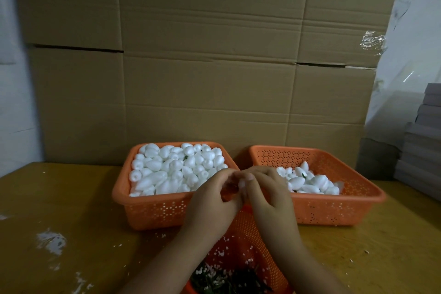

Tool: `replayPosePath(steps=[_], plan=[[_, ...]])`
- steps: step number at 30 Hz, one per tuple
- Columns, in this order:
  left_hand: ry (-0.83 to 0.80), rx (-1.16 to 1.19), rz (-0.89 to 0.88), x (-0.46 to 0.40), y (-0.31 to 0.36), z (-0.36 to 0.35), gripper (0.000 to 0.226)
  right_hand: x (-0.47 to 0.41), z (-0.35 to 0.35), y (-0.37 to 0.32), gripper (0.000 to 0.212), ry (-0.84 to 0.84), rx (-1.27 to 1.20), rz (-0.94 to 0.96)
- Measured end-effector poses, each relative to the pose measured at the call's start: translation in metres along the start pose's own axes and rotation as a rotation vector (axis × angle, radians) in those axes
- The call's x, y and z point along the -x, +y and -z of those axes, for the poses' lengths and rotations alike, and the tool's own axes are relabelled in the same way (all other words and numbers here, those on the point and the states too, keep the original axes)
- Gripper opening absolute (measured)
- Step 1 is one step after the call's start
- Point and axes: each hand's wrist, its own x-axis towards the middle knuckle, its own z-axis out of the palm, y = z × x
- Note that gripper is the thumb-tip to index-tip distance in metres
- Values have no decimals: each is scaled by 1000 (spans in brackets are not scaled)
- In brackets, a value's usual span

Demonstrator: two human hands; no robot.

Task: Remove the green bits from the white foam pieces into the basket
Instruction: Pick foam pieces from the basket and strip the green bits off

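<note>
A small white foam piece (241,184) sits pinched between fingertips, mostly hidden. At 6 o'clock from it, a round orange basket (248,234) holds dark green bits (229,279) and white crumbs. At 10 o'clock a full heap of white foam eggs (171,169); at 3 o'clock a smaller heap (310,181).

Near basket (241,267) cut by bottom edge; foam piece (241,184) mostly hidden between fingers.

Hands' grip (241,185) on, seemingly, foam piece (242,183)
</note>
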Motion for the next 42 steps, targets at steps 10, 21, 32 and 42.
replayPosePath(steps=[10,21,32,42], plan=[[69,123,-20,-1,5,2,18,-1,4,8,22,84,19,-49],[135,70,-70,-1,7,4,21,-1,1,6,18,15,-9,-184],[93,59,-34,-1,5,2,22,-3,5,4,33,26,-222,-315],[61,29,-10,-1,3,2,24,2,-3,3,35,-35,101,30]])
